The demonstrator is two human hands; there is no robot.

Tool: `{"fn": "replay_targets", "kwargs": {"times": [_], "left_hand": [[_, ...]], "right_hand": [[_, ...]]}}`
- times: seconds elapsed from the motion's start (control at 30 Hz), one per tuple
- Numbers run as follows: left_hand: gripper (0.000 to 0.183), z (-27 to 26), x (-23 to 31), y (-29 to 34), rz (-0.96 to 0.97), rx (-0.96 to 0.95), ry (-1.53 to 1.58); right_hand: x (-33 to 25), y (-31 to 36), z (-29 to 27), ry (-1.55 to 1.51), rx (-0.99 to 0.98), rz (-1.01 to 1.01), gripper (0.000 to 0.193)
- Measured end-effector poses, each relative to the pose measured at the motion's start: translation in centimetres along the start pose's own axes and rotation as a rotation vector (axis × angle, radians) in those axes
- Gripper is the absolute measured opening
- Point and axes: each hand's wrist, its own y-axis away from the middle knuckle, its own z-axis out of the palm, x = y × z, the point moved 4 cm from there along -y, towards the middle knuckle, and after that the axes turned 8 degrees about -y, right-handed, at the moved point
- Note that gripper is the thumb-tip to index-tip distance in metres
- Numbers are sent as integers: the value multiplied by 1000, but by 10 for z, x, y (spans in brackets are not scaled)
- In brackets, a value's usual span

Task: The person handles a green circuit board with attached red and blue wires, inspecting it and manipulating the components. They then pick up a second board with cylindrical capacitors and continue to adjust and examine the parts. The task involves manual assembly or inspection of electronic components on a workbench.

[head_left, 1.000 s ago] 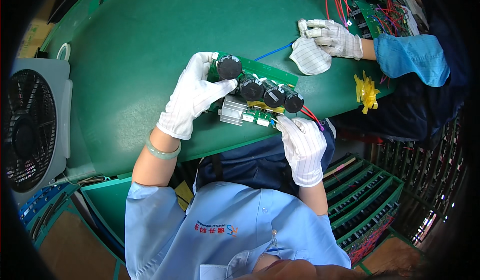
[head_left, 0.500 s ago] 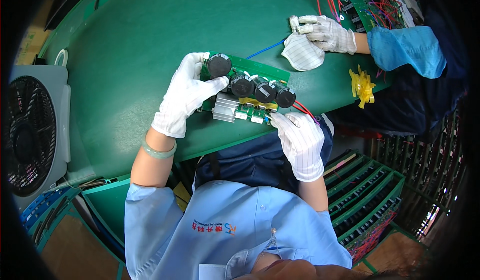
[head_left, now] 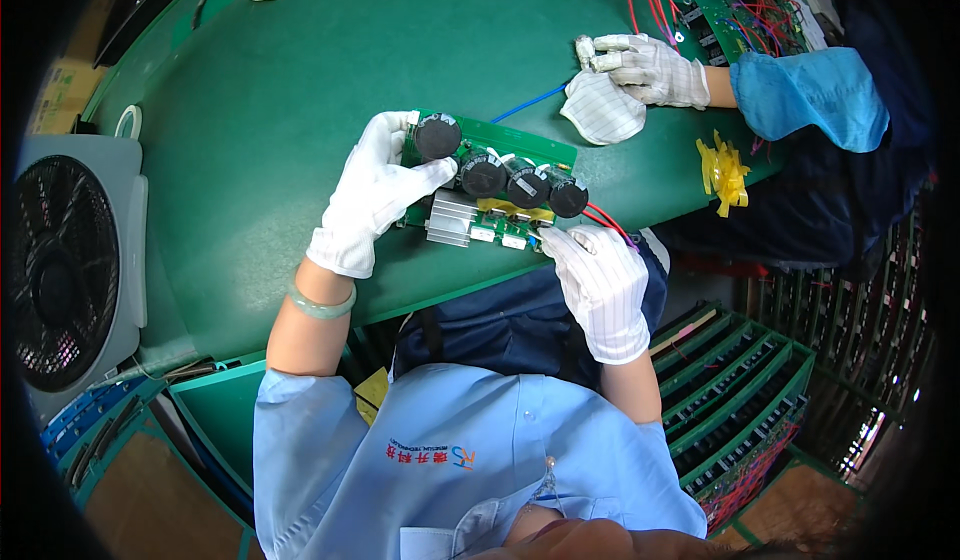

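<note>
A green circuit board (head_left: 540,147) is held up above the near part of the table, tilted. Large black cylindrical capacitors (head_left: 483,174) stand in a row on it, with a finned silver heat sink (head_left: 451,218) near its lower left. My left hand (head_left: 372,192), in a white glove, grips the board's left end, thumb along the capacitors. At the lower right edge, the fingertips of my gloved right hand (head_left: 600,288) pinch the board by its small white components. Red wires (head_left: 610,222) run from the right end, and a blue wire (head_left: 528,103) shows behind it.
A co-worker's gloved hand (head_left: 655,70) rests across the green table (head_left: 250,150) beside a loose white glove (head_left: 603,107). Yellow strips (head_left: 723,172) lie at the right edge. More wired boards (head_left: 715,25) are far right, a grey fan (head_left: 70,260) left, a rack of boards (head_left: 740,390) lower right.
</note>
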Motion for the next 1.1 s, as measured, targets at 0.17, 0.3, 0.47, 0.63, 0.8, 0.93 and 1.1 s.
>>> {"fn": "replay_targets", "kwargs": {"times": [0.17, 0.3, 0.47, 0.63, 0.8, 0.93, 1.1], "left_hand": [[54, 2, -3, -1, 21, 9, 44], [54, 2, 1, 1, -4, -5, 73], [53, 1, 2, 1, -18, -6, 51], [57, 2, 4, 2, -33, -51, 40], [57, 1, 1, 2, -31, -41, 17], [57, 1, 2, 2, -39, -49, 29], [57, 0, 7, 3, -35, -21, -52]], "right_hand": [[2, -2, -2, -34, -58, 4, 44], [4, -3, -2, -36, -42, -42, 43], [-4, -9, -2, 30, -63, -63, 44], [-3, -7, 1, 42, -43, -66, 46], [-2, -7, 1, -7, -74, -56, 46], [-4, -8, -1, -3, -39, -38, 47], [-6, -9, -2, -17, -59, -20, 45]]}}
